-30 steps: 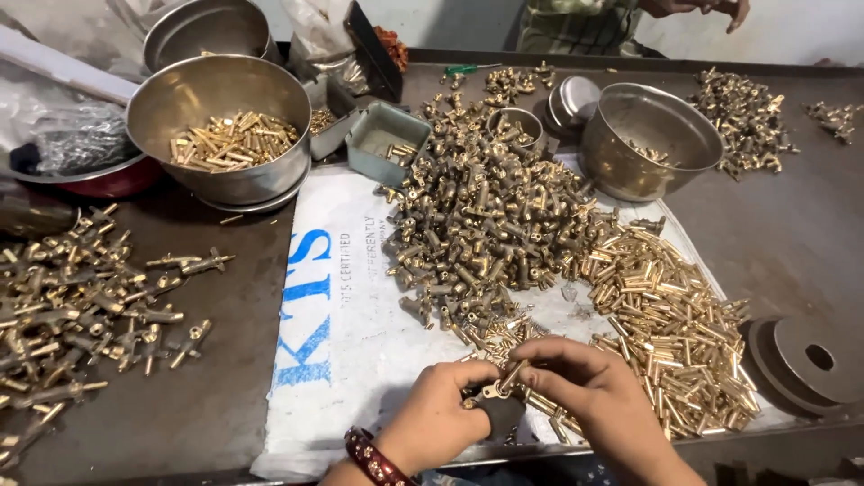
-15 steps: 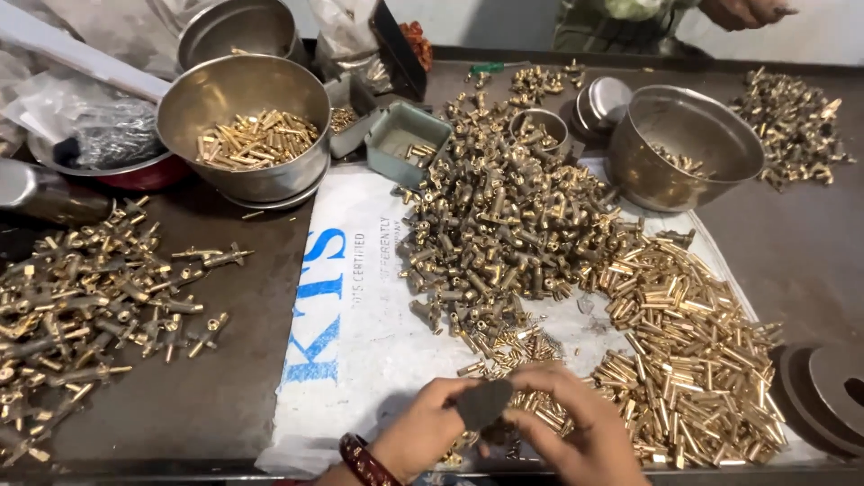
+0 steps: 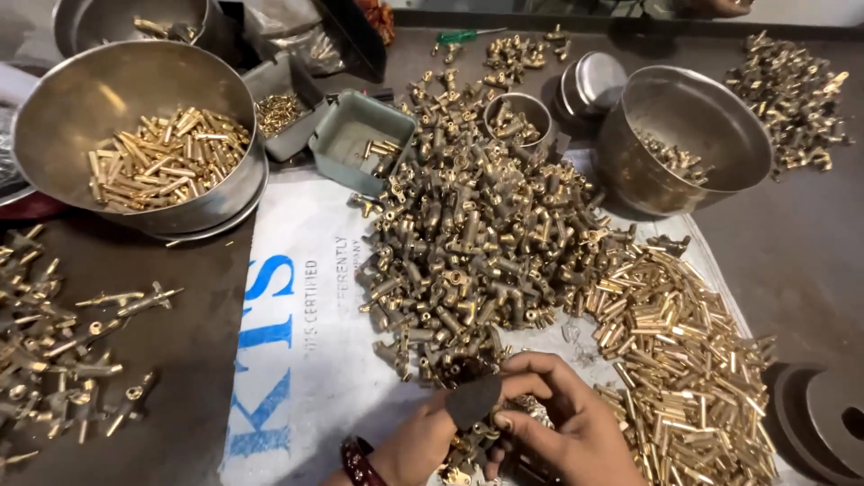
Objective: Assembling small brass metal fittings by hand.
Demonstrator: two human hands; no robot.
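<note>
Brass fittings [image 3: 468, 243], T-shaped and tubular, lie heaped at the centre of a white woven sack [image 3: 306, 360] spread flat on the dark table [image 3: 792, 261]; I see large blue block lettering along the sack's left part, with smaller grey print beside it. At the near edge of the heap my left hand [image 3: 423, 441] and right hand [image 3: 576, 423] meet. A dark, flat, roughly shield-shaped piece [image 3: 474, 400] sits between them, the right fingertips [image 3: 508, 416] pressed together on its edge; the left fingers curl around small fittings below, though I cannot tell how firmly they grip. A red bangle [image 3: 355, 461] circles the left wrist.

Right of the heap, straight brass pins [image 3: 684, 360] form a paler, shinier pile. A large steel bowl [image 3: 81, 99] at upper left holds more such pins; a second steel bowl [image 3: 711, 117] at upper right holds a few dull fittings. Between them stand a grey-green rectangular tray [image 3: 346, 144] and a small steel cup [image 3: 522, 112]. Longer tarnished valve parts [image 3: 63, 351] are scattered at left on bare table, and dark round discs [image 3: 823, 414] rest at lower right.

Compared with half a second earlier, the view sits closer and lower over the heap, and the hands have shifted slightly right.
</note>
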